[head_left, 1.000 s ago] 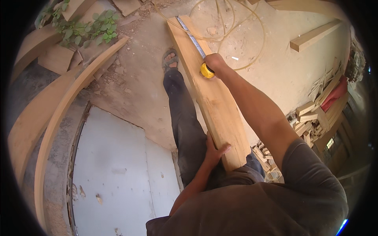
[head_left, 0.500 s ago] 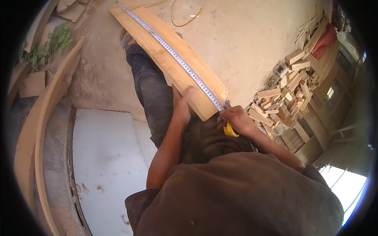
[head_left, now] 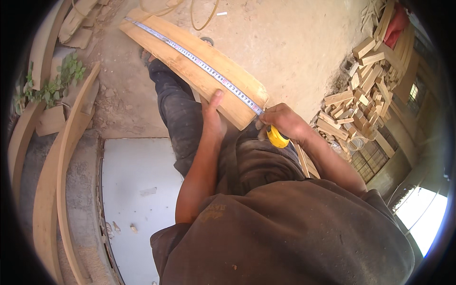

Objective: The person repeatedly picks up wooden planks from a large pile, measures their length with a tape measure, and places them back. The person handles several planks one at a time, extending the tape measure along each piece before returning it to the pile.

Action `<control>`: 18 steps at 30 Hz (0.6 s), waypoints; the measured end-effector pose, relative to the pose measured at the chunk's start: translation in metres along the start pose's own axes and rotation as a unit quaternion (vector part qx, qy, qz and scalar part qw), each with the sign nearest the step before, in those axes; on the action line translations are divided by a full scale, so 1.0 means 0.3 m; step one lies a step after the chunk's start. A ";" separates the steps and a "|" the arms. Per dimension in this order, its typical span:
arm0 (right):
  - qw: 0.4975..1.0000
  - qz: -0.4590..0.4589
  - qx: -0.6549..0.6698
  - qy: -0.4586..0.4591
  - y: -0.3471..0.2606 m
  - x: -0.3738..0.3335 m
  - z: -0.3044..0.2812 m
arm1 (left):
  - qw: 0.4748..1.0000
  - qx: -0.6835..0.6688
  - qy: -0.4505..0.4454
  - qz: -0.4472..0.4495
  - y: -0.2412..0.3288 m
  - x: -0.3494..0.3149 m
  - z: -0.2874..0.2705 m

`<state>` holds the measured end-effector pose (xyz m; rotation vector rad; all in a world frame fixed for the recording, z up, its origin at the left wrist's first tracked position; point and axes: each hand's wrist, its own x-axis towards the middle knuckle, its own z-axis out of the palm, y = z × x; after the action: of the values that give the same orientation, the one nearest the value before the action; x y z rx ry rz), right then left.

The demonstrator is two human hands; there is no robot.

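Note:
A wide, pale wooden board [head_left: 194,71] slants across my legs, its near end close to my lap. Along its length lies the drawn-out blade of a tape measure [head_left: 276,137], whose yellow case hangs just past the near end. My right hand [head_left: 287,124] grips this tape measure, fingers and thumb pinching where the blade meets the case. On the board's left edge, my left hand [head_left: 213,116] is closed, with the thumb on top and the fingers hidden beneath. The blade's tip reaches the far end; how it catches there is too small to tell.
Cut wood offcuts [head_left: 358,102] are heaped at the right. Long curved planks [head_left: 64,161] lean on the left, near a green plant [head_left: 71,69]. A white panel [head_left: 137,190] lies left of my legs. A thin hose [head_left: 194,16] curls on the ground beyond.
The board's near end and my right hand with the tape measure appear higher in view, and the board lies at a flatter slant. More of the yellow case shows. Surroundings have shifted slightly too.

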<state>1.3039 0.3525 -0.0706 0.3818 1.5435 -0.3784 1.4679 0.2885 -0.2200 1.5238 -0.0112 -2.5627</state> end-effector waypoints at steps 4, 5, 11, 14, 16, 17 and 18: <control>0.999 0.018 0.039 0.002 0.002 -0.002 0.002 | 1.000 0.018 0.015 -0.001 -0.021 0.017 -0.025; 0.999 0.018 0.043 0.008 0.008 0.002 0.001 | 1.000 0.020 0.015 0.000 -0.023 0.019 -0.028; 0.998 0.057 0.041 -0.003 -0.021 -0.013 0.002 | 1.000 -0.004 0.012 -0.011 -0.022 0.015 -0.025; 0.997 0.057 0.053 0.010 -0.015 -0.013 0.010 | 1.000 0.004 0.014 0.006 -0.019 0.008 -0.015; 0.997 0.057 0.046 0.016 -0.015 -0.014 0.014 | 1.000 0.007 0.014 0.015 -0.020 0.010 -0.013; 0.997 0.057 0.043 0.018 -0.014 -0.014 0.014 | 1.000 0.008 0.016 0.015 -0.020 0.008 -0.011; 0.997 0.058 0.046 0.018 -0.007 -0.012 0.013 | 1.000 0.009 0.018 0.014 -0.021 0.006 -0.009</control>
<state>1.3063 0.3487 -0.0669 0.5498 1.5345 -0.3531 1.4686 0.2947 -0.2233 1.5641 -0.0504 -2.5196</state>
